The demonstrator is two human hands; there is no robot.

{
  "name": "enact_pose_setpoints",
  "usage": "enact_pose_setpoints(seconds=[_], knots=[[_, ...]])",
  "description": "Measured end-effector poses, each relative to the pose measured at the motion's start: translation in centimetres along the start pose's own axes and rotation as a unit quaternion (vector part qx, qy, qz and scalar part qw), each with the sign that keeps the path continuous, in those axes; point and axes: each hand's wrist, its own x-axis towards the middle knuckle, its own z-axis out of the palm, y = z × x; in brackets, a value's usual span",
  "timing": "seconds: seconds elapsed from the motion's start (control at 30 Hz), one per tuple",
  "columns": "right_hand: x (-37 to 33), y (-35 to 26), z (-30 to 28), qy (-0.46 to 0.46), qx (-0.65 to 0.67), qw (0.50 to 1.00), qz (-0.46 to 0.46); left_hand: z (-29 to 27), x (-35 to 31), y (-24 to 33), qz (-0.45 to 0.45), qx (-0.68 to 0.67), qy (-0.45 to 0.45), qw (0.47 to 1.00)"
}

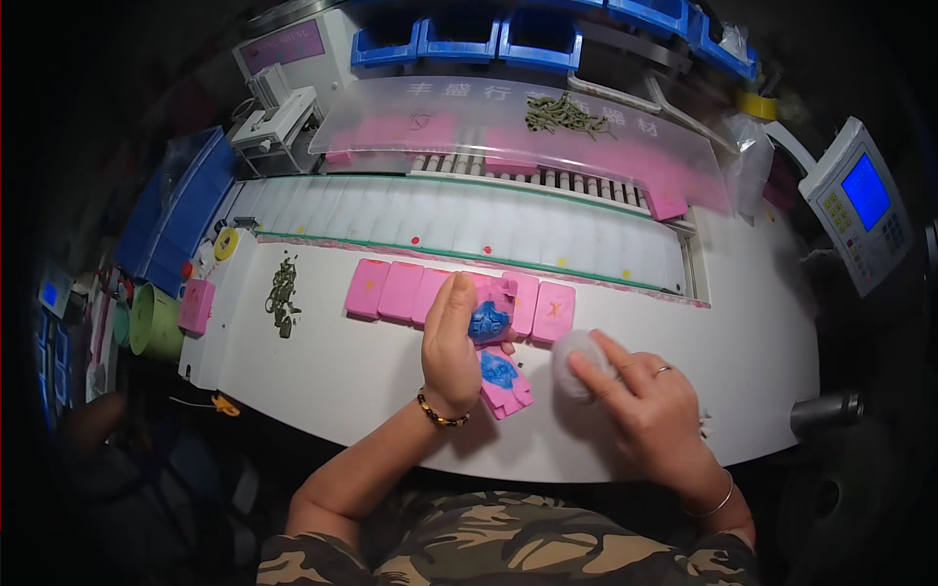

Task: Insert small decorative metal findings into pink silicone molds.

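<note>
Left hand holds pink block with blue patch. Right hand grips pale round thing. Second pink block lies just below, on white table.

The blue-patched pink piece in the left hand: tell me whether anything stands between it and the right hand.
Only the pale, blurred round thing held in the right hand, on the side facing the pink piece; no other obstacle shows between them.

Camouflage clothing, black-and-yellow beaded bracelet, ring, thin silvery bangle
</note>
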Motion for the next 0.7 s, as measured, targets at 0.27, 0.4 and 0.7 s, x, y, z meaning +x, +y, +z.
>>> enact_pose_setpoints(seconds=[0.27, 0.4, 0.7], knots=[[-1.2, 1.7, 1.5, 0.026, -0.067, 0.983, 0.171, 1.1, -1.1, -0.7, -0.151, -0.064, -0.133, 0.977], [-0.9, -0.4, 2.6, 0.099, 0.345, 0.915, 0.186, 2.5, -3.1, -1.6, -0.167, -0.071, -0.154, 0.971], [-1.7, -2.2, 6.3, 0.245, 0.581, 0.733, 0.256, 1.3, -4.8, -2.1, -0.065, 0.040, -0.233, 0.970]])
